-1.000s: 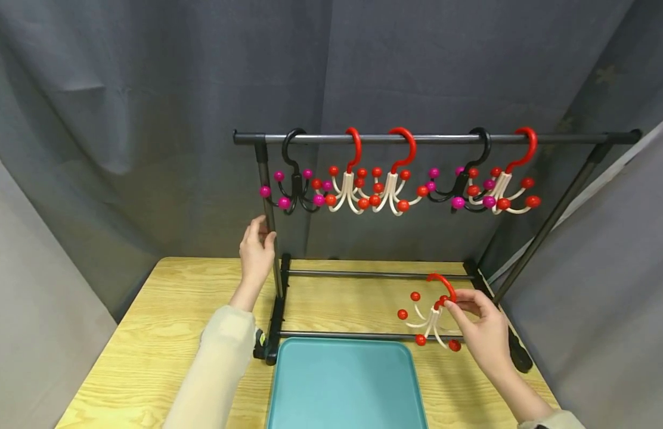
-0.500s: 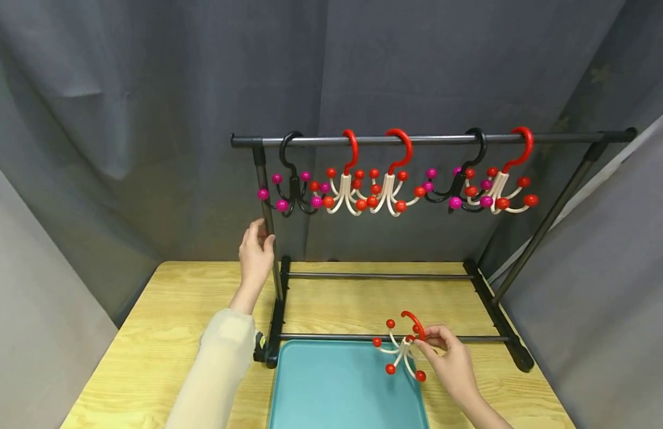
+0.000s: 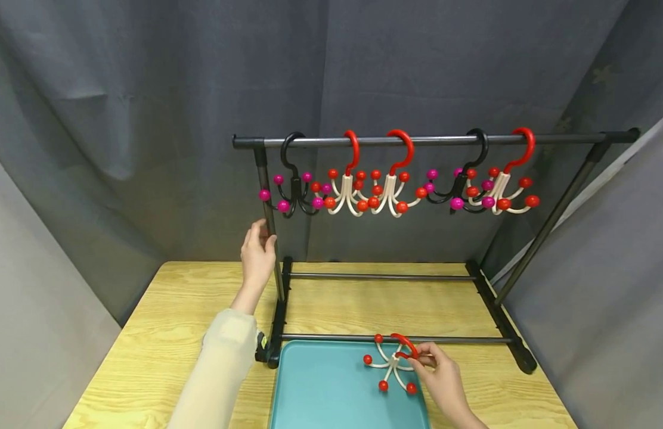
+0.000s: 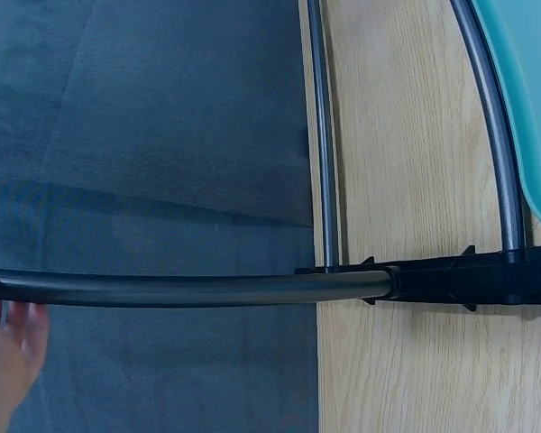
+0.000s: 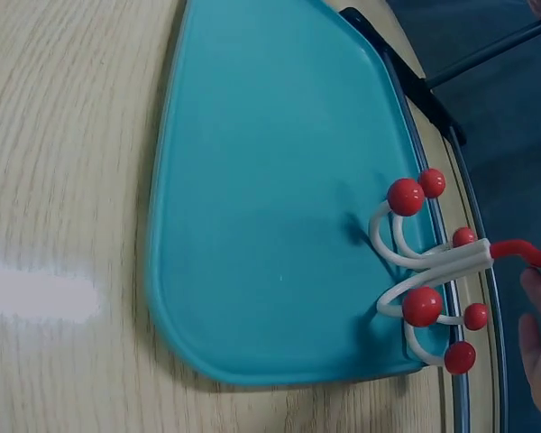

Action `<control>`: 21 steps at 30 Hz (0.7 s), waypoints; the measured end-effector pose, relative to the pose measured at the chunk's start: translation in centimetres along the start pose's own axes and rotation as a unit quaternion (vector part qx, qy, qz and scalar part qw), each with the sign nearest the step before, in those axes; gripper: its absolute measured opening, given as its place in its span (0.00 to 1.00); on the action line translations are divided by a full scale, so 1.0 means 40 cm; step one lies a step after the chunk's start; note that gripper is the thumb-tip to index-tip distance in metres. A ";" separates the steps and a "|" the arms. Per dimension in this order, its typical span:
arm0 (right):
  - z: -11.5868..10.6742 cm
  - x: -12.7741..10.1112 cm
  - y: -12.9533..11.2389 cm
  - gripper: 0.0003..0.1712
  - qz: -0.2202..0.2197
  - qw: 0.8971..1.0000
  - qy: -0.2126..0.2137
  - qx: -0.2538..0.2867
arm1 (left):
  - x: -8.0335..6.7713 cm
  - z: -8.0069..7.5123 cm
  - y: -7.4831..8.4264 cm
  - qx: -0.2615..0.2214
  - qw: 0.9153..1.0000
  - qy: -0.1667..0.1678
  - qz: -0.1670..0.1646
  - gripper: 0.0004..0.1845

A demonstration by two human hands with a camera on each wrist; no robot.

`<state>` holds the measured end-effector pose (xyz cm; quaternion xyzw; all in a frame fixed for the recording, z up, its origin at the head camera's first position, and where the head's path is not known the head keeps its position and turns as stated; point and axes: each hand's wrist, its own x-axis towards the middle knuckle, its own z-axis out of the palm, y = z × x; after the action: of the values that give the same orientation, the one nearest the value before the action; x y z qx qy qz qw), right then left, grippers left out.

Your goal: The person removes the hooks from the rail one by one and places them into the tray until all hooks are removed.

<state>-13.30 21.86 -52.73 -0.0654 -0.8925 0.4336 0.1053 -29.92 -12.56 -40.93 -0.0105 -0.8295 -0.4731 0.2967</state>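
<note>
Red-tipped hook (image 3: pixel 393 364) pinched in right hand (image 3: pixel 444 381) over tray (image 3: pixel 321 393); left hand (image 3: pixel 257 256) gripping rack post (image 3: pixel 270 238).

The head view looks forward and down from above the table (image 3: pixel 165 333), so the whole rack (image 3: pixel 417 140) fills the middle of the frame. The left wrist view is very near the rack's upright pole (image 4: pixel 189 289), which crosses the frame sideways. The right wrist view is close above the teal tray (image 5: pixel 270 198). All three views share the tray and the rack's base bars.
</note>
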 end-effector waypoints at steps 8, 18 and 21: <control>-0.009 0.014 -0.013 0.14 0.026 0.999 -0.034 0.026 | 0.005 0.002 -0.005 -0.010 1.000 0.000 0.010 0.20; -0.056 0.053 -0.031 0.13 -0.071 0.997 -0.018 -0.001 | 0.004 0.004 -0.014 -0.012 1.000 0.004 0.016 0.20; -0.087 0.078 -0.054 0.12 -0.119 0.993 0.008 -0.028 | 0.002 0.006 -0.017 -0.014 1.000 0.003 0.016 0.19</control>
<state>-15.51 23.83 -48.52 0.0347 -0.9047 0.3929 0.1608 -30.32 -12.77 -41.51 -0.0263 -0.8215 -0.4804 0.3060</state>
